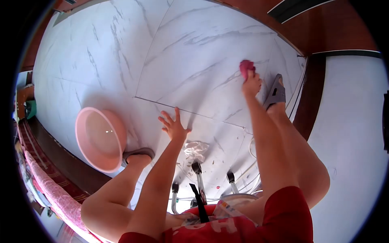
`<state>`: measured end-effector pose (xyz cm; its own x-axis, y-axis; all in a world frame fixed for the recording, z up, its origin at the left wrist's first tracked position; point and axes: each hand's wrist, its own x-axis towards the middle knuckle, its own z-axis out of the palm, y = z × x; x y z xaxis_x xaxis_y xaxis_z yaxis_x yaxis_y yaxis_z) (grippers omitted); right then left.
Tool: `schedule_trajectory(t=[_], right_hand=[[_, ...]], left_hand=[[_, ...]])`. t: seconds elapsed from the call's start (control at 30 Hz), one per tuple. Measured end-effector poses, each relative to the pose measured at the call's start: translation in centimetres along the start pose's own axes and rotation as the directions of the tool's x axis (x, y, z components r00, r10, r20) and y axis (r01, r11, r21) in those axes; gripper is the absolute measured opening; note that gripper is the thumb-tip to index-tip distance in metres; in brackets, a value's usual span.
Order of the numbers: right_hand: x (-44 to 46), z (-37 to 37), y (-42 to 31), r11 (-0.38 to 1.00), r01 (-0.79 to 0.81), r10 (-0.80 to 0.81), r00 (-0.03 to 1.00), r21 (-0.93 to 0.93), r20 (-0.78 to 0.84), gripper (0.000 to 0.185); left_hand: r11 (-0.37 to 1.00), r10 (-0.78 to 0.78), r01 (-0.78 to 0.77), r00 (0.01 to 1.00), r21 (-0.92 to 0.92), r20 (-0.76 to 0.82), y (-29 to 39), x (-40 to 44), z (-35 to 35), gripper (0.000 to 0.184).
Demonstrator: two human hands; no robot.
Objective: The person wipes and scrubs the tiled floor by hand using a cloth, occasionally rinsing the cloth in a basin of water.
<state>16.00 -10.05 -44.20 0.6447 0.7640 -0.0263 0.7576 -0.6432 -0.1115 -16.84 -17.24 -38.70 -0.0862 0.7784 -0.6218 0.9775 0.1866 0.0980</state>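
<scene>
My right hand grips a crumpled dark red cloth, held out ahead near the grey slipper on my right foot. Whether the cloth presses on the marble-patterned floor I cannot tell. My left hand has its fingers spread and holds nothing; it is over the floor near a dark tile joint, and contact is unclear. Just behind it lies a crumpled whitish cloth or paper. A pink basin with cloudy water stands to the left, beside my left foot.
Grey slippers are on my feet. Chrome legs of a seat stand below me, with small debris and a pale cable around them. Brown wooden furniture edges the far right. A pink patterned fabric hangs at the left.
</scene>
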Motion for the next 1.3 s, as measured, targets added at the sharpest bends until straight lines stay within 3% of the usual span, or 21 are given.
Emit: schedule_trajectory(t=[0.07, 0.13, 0.2, 0.27, 0.3, 0.33, 0.4, 0.5, 0.57, 0.6, 0.67, 0.77, 0.83, 0.9, 0.93, 0.97, 1.0, 1.07, 1.13, 1.23, 1.3], right_hand=[[-7.6, -0.2, -1.9, 0.98, 0.177, -0.169, 0.981, -0.093, 0.092, 0.053], [-15.5, -1.3, -3.3, 0.927, 0.375, -0.361, 0.905, -0.022, 0.226, 0.025], [-21.5, -4.6, -4.1, 0.826, 0.491, -0.56, 0.658, 0.277, 0.503, 0.005], [-25.1, -3.9, -1.4, 0.454, 0.597, -0.864, 0.477, 0.661, 0.163, 0.019], [-24.7, -4.0, -1.0, 0.447, 0.556, -0.85, 0.508, 0.701, 0.139, 0.024], [-22.7, -4.2, -0.8, 0.517, 0.505, -0.809, 0.552, 0.691, 0.203, 0.015], [-16.4, -3.6, -0.5, 0.581, 0.47, -0.646, 0.763, 0.665, 0.025, 0.017], [-2.7, -3.3, 3.2, 0.809, 0.498, -0.434, 0.864, 0.311, -0.254, 0.032], [4.4, -5.0, 5.9, 0.917, 0.369, -0.3, 0.886, 0.148, -0.354, 0.022], [7.6, -5.6, 8.2, 0.939, 0.321, -0.292, 0.933, 0.121, -0.21, 0.015], [10.1, -7.5, 10.1, 1.0, -0.014, 0.015, 0.995, -0.009, 0.103, 0.022], [6.0, -2.5, 14.4, 0.991, -0.13, 0.13, 0.991, -0.023, 0.01, 0.028], [-0.9, -0.8, 12.9, 0.986, -0.077, 0.063, 0.993, -0.149, -0.097, 0.032], [-10.0, 0.2, 10.8, 0.99, 0.047, -0.074, 0.976, -0.133, -0.203, 0.026], [-14.8, 0.2, 9.4, 0.99, 0.099, -0.109, 0.988, -0.098, -0.107, 0.023], [-19.4, -0.7, 7.6, 0.991, 0.131, -0.126, 0.984, -0.037, 0.126, 0.034], [-23.5, -1.3, 5.8, 0.974, 0.224, -0.226, 0.971, 0.04, 0.075, 0.03], [-28.1, -3.9, 2.9, 0.883, 0.322, -0.417, 0.873, 0.341, 0.253, 0.027], [-28.7, -3.7, 1.3, 0.695, 0.221, -0.484, 0.848, 0.685, 0.217, 0.033], [-21.9, -2.2, 1.7, 0.728, 0.318, -0.402, 0.915, 0.608, 0.002, 0.033], [-14.4, -2.5, 5.0, 0.849, 0.244, -0.245, 0.968, 0.468, -0.059, 0.034]], left_hand=[[0.999, 0.005, -0.005, 1.0, 0.039, 0.0, -0.2, 0.4, -0.1, 0.123], [0.998, -0.007, 0.007, 1.0, 0.059, 0.006, -0.2, 0.3, 0.3, 0.125], [0.998, -0.009, 0.009, 1.0, 0.066, -0.004, -0.3, 0.4, 0.6, 0.126], [0.998, 0.005, -0.004, 1.0, 0.064, -0.016, -0.2, 0.5, 0.4, 0.127], [0.995, -0.026, 0.023, 0.999, 0.1, 0.033, -0.1, 0.5, 0.1, 0.127], [0.989, -0.062, 0.05, 0.995, 0.141, 0.081, 0.1, 0.6, -0.1, 0.126], [0.989, -0.059, 0.047, 0.994, 0.138, 0.088, 0.0, 0.5, 0.1, 0.129], [0.991, -0.058, 0.051, 0.997, 0.125, 0.058, -0.2, 0.7, 0.3, 0.13], [0.992, -0.051, 0.044, 0.997, 0.115, 0.056, -0.3, 0.7, 0.1, 0.13], [0.994, -0.049, 0.044, 0.997, 0.1, 0.056, -0.3, 0.7, 0.0, 0.13], [0.994, -0.05, 0.044, 0.997, 0.103, 0.053, -0.2, 0.6, 0.2, 0.13], [0.995, -0.015, 0.015, 1.0, 0.098, 0.002, -1.3, 0.7, 0.8, 0.132], [0.997, -0.003, 0.003, 1.0, 0.078, -0.005, -1.0, 0.8, 0.8, 0.131], [0.997, -0.006, 0.006, 1.0, 0.077, -0.006, -0.8, 0.6, 0.8, 0.132], [0.997, 0.0, 0.001, 1.0, 0.078, -0.017, -0.7, 0.6, 0.7, 0.132], [0.997, 0.008, -0.006, 1.0, 0.083, -0.017, -0.6, 0.6, 0.6, 0.132], [0.998, 0.006, -0.005, 1.0, 0.069, -0.015, -0.6, 0.6, 0.4, 0.132], [0.998, 0.013, -0.012, 1.0, 0.061, -0.013, -0.6, 0.7, 0.3, 0.132], [0.999, -0.003, 0.003, 1.0, 0.046, 0.009, -0.5, 0.7, 0.2, 0.133], [0.998, -0.023, 0.019, 0.998, 0.056, 0.063, -0.5, 0.9, 0.0, 0.129], [0.999, -0.02, 0.018, 0.998, 0.029, 0.067, -0.7, 0.7, 0.0, 0.128]])
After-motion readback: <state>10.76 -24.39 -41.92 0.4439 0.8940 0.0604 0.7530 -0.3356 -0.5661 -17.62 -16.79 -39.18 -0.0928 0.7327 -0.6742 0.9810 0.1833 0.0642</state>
